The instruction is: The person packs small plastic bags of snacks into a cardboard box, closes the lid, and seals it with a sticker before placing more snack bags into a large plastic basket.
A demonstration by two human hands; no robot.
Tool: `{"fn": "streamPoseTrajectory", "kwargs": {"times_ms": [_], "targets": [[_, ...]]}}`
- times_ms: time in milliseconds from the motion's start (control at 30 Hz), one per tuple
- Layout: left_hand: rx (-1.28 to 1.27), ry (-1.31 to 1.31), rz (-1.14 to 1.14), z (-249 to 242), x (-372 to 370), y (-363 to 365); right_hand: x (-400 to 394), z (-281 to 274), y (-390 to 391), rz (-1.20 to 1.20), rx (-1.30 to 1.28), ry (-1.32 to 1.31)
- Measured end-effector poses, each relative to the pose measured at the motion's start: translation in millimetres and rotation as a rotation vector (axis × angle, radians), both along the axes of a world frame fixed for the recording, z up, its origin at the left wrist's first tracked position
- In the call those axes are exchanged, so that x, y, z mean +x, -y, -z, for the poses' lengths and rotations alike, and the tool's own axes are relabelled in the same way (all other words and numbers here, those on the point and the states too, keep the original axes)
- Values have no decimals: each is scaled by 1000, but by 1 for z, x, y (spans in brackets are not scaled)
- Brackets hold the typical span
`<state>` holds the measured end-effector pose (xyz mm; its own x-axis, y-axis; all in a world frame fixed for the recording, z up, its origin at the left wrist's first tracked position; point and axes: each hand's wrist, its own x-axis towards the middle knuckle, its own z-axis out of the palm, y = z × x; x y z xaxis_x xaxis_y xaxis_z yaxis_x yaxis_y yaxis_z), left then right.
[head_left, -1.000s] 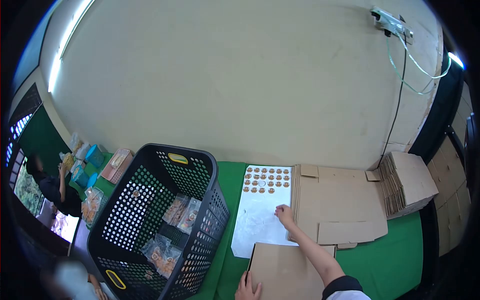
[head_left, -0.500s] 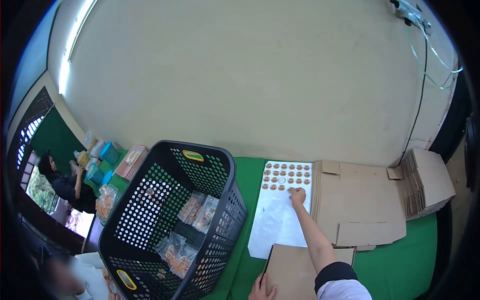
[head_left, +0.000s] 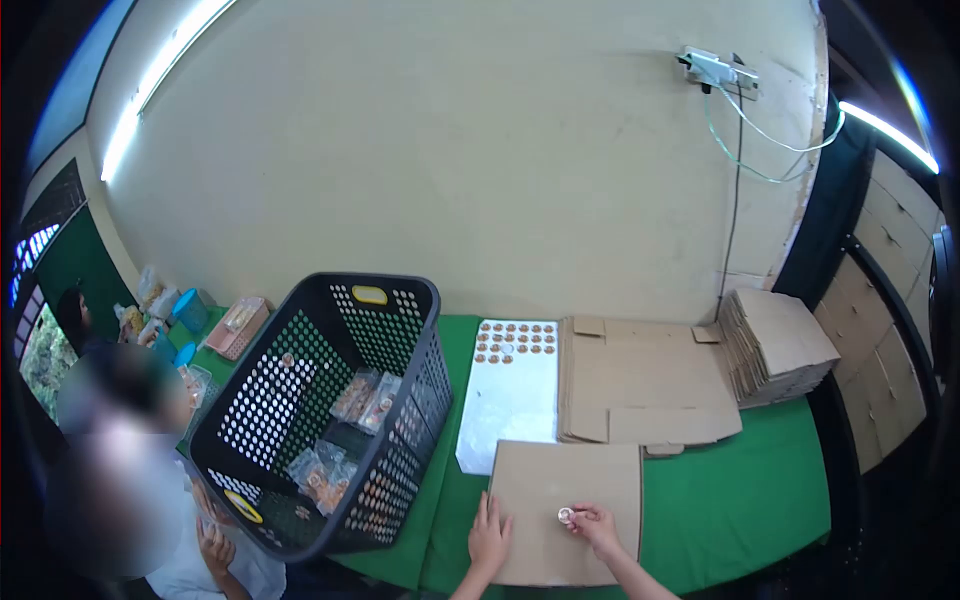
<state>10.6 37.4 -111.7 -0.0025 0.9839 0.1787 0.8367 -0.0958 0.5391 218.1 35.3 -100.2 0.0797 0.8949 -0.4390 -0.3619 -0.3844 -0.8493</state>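
A small round sticker is pinched between the thumb and fingers of my right hand, close over a flat-topped brown cardboard box. At the box's left edge rests my left hand, fingers stretched out and holding nothing. Just beyond the box lies a white sheet, its far end carrying rows of round brown-and-gold stickers. One spot in those rows shows only a pale circle.
Left of the sheet stands a large black perforated basket with several clear packets inside. Flattened cardboard and a folded stack lie at right on the green cloth. A person sits beside the basket; another is farther back.
My right hand has drawn back from the sticker sheet to above the box, bringing a sticker. My left hand lies farther onto the box's left side. The view has turned right.
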Motion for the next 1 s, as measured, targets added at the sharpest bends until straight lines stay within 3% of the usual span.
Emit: {"fn": "streamPoseTrajectory", "kwargs": {"times_ms": [233, 333, 467, 700, 1000], "targets": [[-42, 177, 49, 10, -12, 25, -4, 13, 132, 134, 59, 195], [1, -268, 6, -4, 0, 45, -10, 19, 154, 172, 96, 216], [9, -238, 299, 9, 24, 100, -11, 15, 164, 233, 131, 226], [43, -76, 290, 7, 20, 150, -27, 10, 172, 218, 157, 245], [84, -31, 256, 13, 20, 152, -44, 23, 180, 256, 99, 421]]}}
